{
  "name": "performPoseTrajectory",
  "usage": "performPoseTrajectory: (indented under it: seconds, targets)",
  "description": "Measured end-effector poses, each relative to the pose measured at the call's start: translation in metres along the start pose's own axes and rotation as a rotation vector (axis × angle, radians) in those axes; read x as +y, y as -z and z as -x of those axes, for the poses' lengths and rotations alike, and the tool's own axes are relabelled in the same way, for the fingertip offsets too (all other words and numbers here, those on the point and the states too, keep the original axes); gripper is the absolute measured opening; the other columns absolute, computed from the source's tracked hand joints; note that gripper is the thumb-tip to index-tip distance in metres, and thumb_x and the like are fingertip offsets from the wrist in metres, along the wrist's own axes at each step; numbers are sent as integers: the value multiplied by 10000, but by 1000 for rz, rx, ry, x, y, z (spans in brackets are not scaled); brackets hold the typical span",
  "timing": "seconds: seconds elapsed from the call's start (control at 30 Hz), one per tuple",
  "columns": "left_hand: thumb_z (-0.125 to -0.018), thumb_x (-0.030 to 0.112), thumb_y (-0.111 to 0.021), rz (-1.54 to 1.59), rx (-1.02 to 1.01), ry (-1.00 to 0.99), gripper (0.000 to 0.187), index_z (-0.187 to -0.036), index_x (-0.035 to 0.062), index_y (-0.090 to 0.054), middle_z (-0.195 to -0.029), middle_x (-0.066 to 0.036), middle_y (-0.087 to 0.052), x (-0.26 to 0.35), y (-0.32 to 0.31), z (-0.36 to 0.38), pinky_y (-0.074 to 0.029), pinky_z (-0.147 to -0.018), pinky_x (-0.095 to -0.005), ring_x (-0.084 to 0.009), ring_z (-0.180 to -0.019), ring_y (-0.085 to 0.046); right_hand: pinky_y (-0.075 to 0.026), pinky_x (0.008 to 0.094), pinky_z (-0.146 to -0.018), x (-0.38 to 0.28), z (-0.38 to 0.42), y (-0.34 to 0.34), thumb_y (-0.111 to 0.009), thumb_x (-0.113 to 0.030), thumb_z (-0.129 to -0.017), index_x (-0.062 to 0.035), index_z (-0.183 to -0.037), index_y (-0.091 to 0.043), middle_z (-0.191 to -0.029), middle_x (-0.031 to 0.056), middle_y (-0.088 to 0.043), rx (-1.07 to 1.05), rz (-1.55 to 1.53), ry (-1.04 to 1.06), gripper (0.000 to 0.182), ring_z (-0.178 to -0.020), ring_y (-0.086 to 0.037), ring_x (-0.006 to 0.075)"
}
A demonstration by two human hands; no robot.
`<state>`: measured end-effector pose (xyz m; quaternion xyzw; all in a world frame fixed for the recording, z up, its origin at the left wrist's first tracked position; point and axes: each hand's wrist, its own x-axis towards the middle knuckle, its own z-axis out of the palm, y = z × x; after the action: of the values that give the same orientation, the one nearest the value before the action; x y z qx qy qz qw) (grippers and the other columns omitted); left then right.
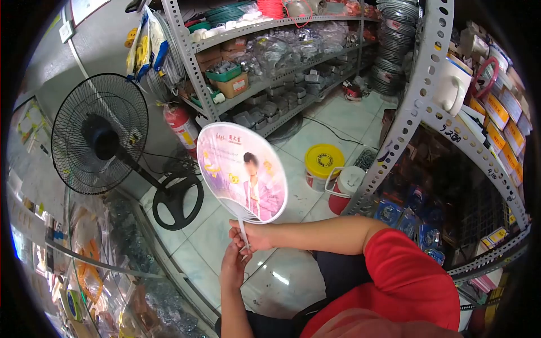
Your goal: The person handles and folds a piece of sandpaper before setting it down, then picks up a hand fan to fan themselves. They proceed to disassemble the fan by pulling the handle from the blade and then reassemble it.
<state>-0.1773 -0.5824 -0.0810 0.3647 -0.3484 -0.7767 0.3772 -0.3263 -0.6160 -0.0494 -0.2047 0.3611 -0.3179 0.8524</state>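
Observation:
A round plastic hand fan [236,174] stands upright near the middle of the view, its white handle pointing down. Its face is pink and white, printed with a person in a pink jacket and some lettering. My right hand [258,236] is closed around the handle, just below the fan's ribs. Right below it, my left hand [232,266] has its fingers closed at the handle's lower end, touching or nearly touching the right hand. Part of the handle is hidden by the fingers.
A black stand fan [104,137] and a red fire extinguisher [181,127] stand at the left. Metal shelves [270,79] with bagged hardware line the back. A yellow-lidded bucket [324,160] and a red pail [340,201] sit on the tiles. A glass display counter [107,262] curves along the lower left.

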Motion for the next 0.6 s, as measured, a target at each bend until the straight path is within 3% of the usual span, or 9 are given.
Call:
performPoseTrajectory:
  seconds: [0.03,0.13,0.37,0.6]
  targets:
    - [-865,362,-445,-46,-17,-5,350,-1116,118,-439,-1004,25,-489,2,-9,3,-363,-821,-338,-120,-908,-477,-366,318,-641,3,-4,1,-417,-490,-836,-153,-742,-515,-612,-47,-415,26,1,-23,364,-581,-402,94]
    - [-877,366,-425,10,-44,-6,336,-1104,119,-441,-998,28,-491,-6,-4,-1,-367,-817,-333,-119,-888,-486,-369,311,-631,6,-10,2,-418,-488,-837,-151,-741,-515,-623,-47,-426,68,46,-20,364,-581,-405,94]
    - [-872,367,-439,21,-21,-11,386,-1148,100,-402,-1065,11,-476,-3,-9,-3,-378,-811,-316,-122,-911,-483,-372,301,-606,3,-21,7,-396,-488,-846,-148,-748,-513,-630,-41,-430,18,9,-36,372,-591,-408,95]
    - [-872,307,-459,-203,-4,-58,473,-1237,40,-323,-1163,-39,-428,-17,8,-11,-373,-845,-283,-135,-987,-455,-379,287,-544,11,-32,3,-402,-510,-834,-132,-762,-514,-652,-19,-463,47,48,-63,401,-592,-425,97]
